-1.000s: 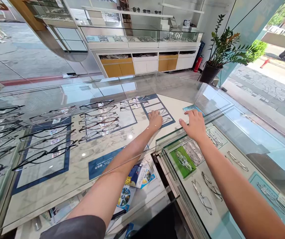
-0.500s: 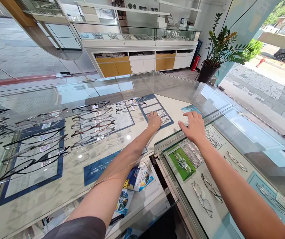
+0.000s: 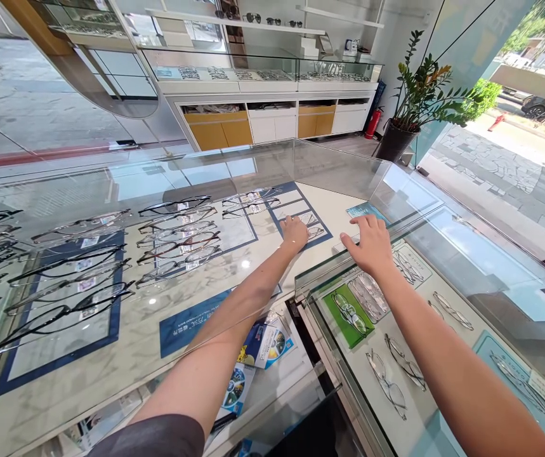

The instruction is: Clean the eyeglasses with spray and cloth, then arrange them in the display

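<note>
- Nearest: a dark sleeve (image 3: 151, 438) covered the upper left arm at the bottom edge of the view.
- Printed leaflets (image 3: 276, 346) lay on a lower level, partly hidden behind the left forearm.
- Right-hand glass case: two thin-framed pairs of spectacles (image 3: 386, 386) lay side by side; just beyond them, a green mat (image 3: 351, 339) bore one clear pair.
- Left-hand glass case: a blue printed strip (image 3: 189, 325) lay near its front edge, partly covered by the arm. Behind it, tagged eyeglass frames (image 3: 179, 244) stood in rows.
- Right hand (image 3: 371, 244): palm down above the corner of the right case, thumb and fingers spread wide. Contact with the glass could not be determined.
- Left hand (image 3: 294, 232): fingers curled narrow and pointing downward over a blue-bordered display mat (image 3: 292, 209). Could not tell whether it gripped anything; fingertips hidden.
- Eyeglasses (image 3: 316, 232) lay on that mat, just beside the left hand on its right-hand side.
- A light-blue card (image 3: 365, 209) lay just beyond the right hand, partly covered by it.
- Far side: a potted plant (image 3: 427, 95), a red fire extinguisher (image 3: 373, 122) and a white-and-yellow cabinet (image 3: 272, 125); sunglasses (image 3: 252, 18) sat on a shelf above.
</note>
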`<state>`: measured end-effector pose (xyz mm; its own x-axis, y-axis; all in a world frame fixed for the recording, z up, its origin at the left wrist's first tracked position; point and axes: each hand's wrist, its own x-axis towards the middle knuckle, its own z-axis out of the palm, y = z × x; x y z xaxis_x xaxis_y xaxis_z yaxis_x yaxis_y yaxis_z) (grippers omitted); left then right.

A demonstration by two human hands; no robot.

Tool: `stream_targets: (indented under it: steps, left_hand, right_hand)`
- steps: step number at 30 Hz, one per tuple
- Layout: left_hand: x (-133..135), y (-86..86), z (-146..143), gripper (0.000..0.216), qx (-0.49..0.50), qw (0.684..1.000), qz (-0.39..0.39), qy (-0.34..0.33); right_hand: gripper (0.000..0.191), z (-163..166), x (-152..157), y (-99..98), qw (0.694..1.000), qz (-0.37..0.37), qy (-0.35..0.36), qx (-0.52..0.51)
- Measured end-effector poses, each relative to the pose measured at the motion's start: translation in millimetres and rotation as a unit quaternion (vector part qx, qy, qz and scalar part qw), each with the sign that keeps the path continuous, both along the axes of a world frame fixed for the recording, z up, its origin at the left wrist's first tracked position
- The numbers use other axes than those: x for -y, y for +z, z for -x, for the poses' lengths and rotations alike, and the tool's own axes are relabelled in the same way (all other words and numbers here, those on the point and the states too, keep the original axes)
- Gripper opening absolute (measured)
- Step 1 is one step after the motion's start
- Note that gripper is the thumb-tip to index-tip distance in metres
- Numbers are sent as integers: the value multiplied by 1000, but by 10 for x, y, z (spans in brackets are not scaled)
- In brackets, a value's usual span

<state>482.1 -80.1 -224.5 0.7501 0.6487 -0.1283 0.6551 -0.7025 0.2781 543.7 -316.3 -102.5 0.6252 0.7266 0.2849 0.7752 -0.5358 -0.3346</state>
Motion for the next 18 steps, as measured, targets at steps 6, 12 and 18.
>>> stream_targets:
  steps: [6,12,18]
  left_hand:
    - [-66,11,-14,44,10,1000,1,12]
    - [-275,17,-87,32,33,999,6,28]
    - [-424,-86,-178,33,27,1000,8,2]
  right_hand:
    - [43,7,2,8,1000,-1,1,5]
    - [44,18,2,18,1000,4,-3,2]
    - [45,23,2,17,1000,5,-5,-1]
